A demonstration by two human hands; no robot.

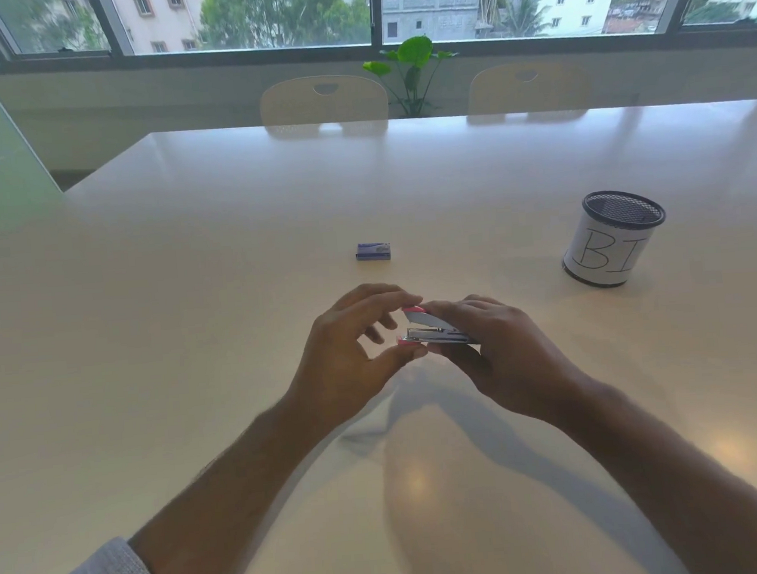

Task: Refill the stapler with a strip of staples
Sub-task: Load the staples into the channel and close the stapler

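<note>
A small pink and silver stapler (429, 330) is held above the white table (189, 300), its nose pointing left. My right hand (497, 350) wraps around its rear and top. My left hand (354, 355) pinches its front end, thumb under the pink base tip and index finger on the pink top tip. A small blue staple box (373, 251) lies closed on the table beyond the hands, apart from both. No loose staple strip is visible.
A black mesh pen cup (611, 239) with a white paper label stands at the right. Two pale chairs (323, 100) and a green plant (413, 67) stand behind the table's far edge, under the windows.
</note>
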